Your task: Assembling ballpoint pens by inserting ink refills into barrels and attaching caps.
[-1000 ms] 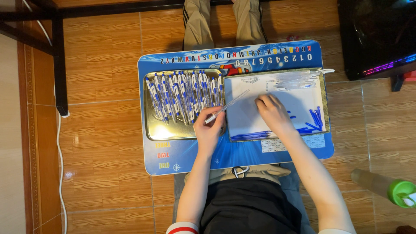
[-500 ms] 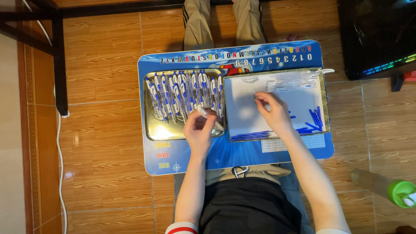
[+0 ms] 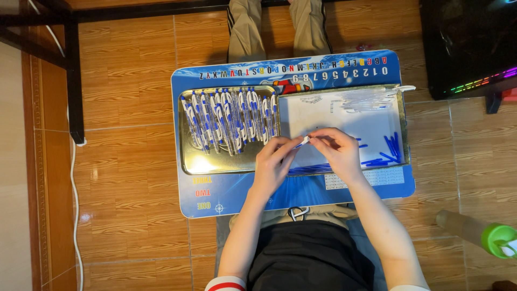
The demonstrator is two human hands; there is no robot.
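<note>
My left hand (image 3: pixel 273 163) and my right hand (image 3: pixel 337 154) meet over the middle of a blue lap table (image 3: pixel 237 196). Together they pinch a small white-and-blue pen (image 3: pixel 304 141) between their fingertips. Which part each hand holds is too small to tell. Left of the hands, a metal tray (image 3: pixel 207 161) holds a row of several white-and-blue pens (image 3: pixel 231 118). A white tray (image 3: pixel 344 116) under and right of my right hand holds loose blue pen parts (image 3: pixel 390 146) and clear parts (image 3: pixel 366 101).
Another person's legs (image 3: pixel 274 27) stand beyond the lap table. A dark table leg (image 3: pixel 72 75) and a white cable (image 3: pixel 72 188) are at the left. A dark cabinet (image 3: pixel 468 43) stands at the upper right. A green-capped bottle (image 3: pixel 482 231) lies on the tiled floor at the right.
My left hand has moved right from the metal tray's edge, and my right hand has come left off the white tray. They now meet on one pen.
</note>
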